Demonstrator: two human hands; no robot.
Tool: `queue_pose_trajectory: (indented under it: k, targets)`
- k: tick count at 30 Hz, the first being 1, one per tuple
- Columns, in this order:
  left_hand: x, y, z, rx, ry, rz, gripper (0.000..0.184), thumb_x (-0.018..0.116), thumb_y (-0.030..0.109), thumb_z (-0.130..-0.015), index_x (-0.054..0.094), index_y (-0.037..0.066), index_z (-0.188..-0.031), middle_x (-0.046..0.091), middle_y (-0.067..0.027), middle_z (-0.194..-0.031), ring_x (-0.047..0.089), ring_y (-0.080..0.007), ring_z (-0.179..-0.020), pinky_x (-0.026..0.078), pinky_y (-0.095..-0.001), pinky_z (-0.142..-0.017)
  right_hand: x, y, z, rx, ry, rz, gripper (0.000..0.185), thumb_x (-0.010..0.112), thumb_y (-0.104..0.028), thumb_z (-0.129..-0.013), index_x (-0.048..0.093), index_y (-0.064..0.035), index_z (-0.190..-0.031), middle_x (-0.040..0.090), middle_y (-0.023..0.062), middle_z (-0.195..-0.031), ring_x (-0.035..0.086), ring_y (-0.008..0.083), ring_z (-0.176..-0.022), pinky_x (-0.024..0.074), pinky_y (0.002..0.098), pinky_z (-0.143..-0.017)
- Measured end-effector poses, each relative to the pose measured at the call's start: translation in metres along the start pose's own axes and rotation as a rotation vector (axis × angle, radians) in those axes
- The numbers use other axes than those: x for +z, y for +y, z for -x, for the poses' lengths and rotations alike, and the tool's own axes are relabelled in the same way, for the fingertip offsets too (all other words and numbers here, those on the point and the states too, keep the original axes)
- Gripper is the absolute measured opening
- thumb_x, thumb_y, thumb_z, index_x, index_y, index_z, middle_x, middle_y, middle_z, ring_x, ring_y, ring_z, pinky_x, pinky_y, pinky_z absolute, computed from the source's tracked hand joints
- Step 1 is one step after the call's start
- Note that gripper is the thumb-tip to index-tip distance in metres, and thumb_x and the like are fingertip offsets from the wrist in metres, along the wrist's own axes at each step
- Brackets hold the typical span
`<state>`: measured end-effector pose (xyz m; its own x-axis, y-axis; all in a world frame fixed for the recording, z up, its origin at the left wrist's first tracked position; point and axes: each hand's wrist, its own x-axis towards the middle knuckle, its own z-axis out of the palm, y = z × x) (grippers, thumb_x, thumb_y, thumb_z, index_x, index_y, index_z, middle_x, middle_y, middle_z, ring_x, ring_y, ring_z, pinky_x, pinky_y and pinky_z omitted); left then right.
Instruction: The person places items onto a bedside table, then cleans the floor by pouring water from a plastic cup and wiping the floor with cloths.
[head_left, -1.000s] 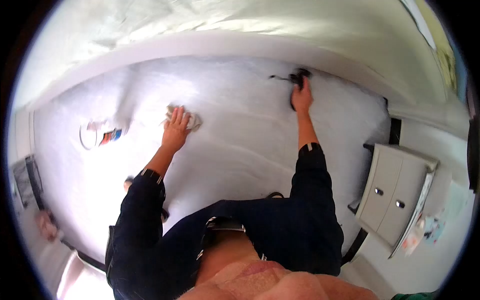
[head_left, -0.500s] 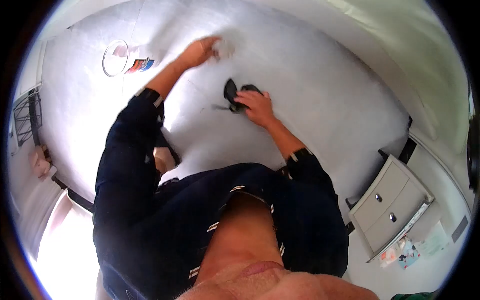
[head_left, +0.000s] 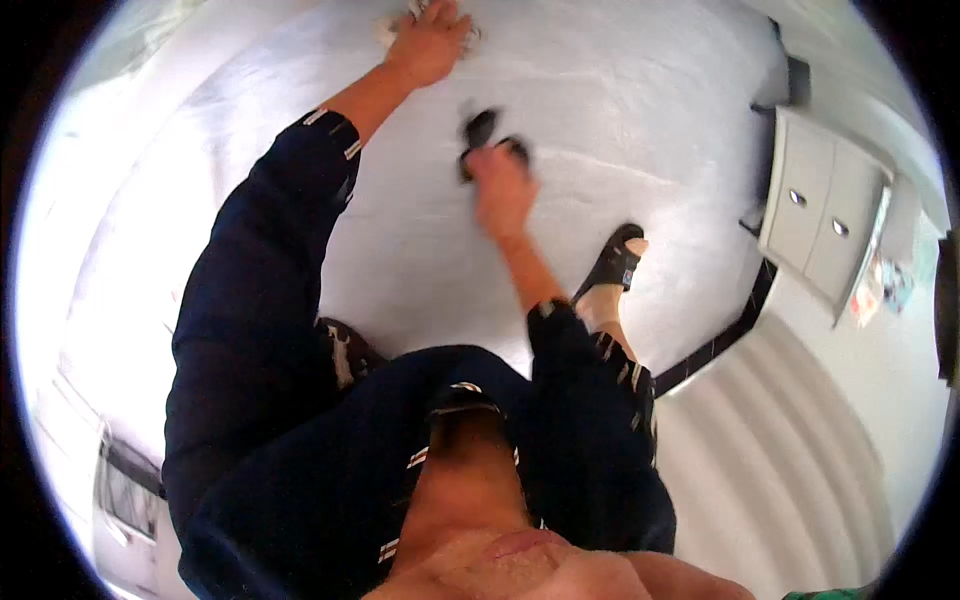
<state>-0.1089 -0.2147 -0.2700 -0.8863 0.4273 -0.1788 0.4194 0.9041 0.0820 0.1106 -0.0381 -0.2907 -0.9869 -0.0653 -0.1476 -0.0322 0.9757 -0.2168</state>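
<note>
My left hand (head_left: 430, 47) is at the top of the head view, fingers pressed down on a pale, crumpled cloth (head_left: 388, 30) against the floor. The hand covers much of this cloth. Nearer the middle, my right hand (head_left: 503, 192) is closed on a dark object that looks like a pair of black sandals (head_left: 481, 127). Motion blurs both the hand and the sandals, so their exact kind is hard to make out. They are on or just above the floor.
Around my hands spreads a shiny grey floor (head_left: 620, 110). My foot in a black sandal (head_left: 612, 262) rests at the right; my other shoe (head_left: 345, 352) shows at the left. A small white drawer cabinet (head_left: 822, 205) stands by the right wall, above a dark baseboard (head_left: 715, 340).
My view has turned and shifted, and the clear round container with a coloured label has left it. My left hand and the cloth are farther away; my right hand has moved forward with the sandals.
</note>
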Motion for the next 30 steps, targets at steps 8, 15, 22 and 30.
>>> queue_pose_trajectory:
  k: [8,15,22,30]
  targets:
    - [0.054,0.047,0.092,0.764,-0.105,0.325,0.049,0.060,0.011,-0.082,0.050,0.011,-0.130,0.034,-0.0117,-0.148,0.027,-0.0254,-0.139,0.028,-0.0486,-0.108,0.008,-0.096,0.150,0.032,-0.162,-0.470,0.033,0.063,-0.003,-0.066,0.071,-0.0214,-0.091,0.065,0.0004,-0.114,0.056,0.0188,-0.112,0.0398,0.0399,-0.090]
    - [0.051,0.028,0.167,0.565,-0.180,0.327,0.054,0.060,0.008,-0.083,0.046,0.012,-0.134,0.030,-0.0095,-0.151,0.024,-0.0241,-0.141,0.031,-0.0496,-0.106,-0.060,0.078,0.078,0.229,0.472,-0.346,0.038,0.051,0.004,-0.071,0.065,-0.0085,-0.104,0.064,0.0099,-0.115,0.061,0.0261,-0.106,0.0483,0.0311,-0.089]
    - [0.025,-0.018,0.194,0.589,-0.231,0.145,0.059,0.065,0.007,-0.080,0.044,0.012,-0.135,0.029,-0.0116,-0.150,0.024,-0.0282,-0.140,0.035,-0.0461,-0.105,-0.028,0.175,0.109,0.761,0.384,0.106,0.037,0.051,-0.020,-0.087,0.054,-0.0202,-0.123,0.052,0.0033,-0.129,0.047,0.0258,-0.121,0.0407,0.0575,-0.087]
    - [0.058,0.040,0.164,0.480,-0.261,0.022,0.060,0.063,0.017,-0.082,0.039,0.003,-0.135,0.041,-0.0250,-0.134,0.039,-0.0417,-0.125,0.032,-0.0474,-0.107,0.013,0.008,0.259,-0.068,0.072,-0.803,0.038,0.055,-0.002,-0.072,0.065,-0.0171,-0.106,0.058,0.0001,-0.128,0.054,0.0247,-0.117,0.0414,0.0415,-0.093]
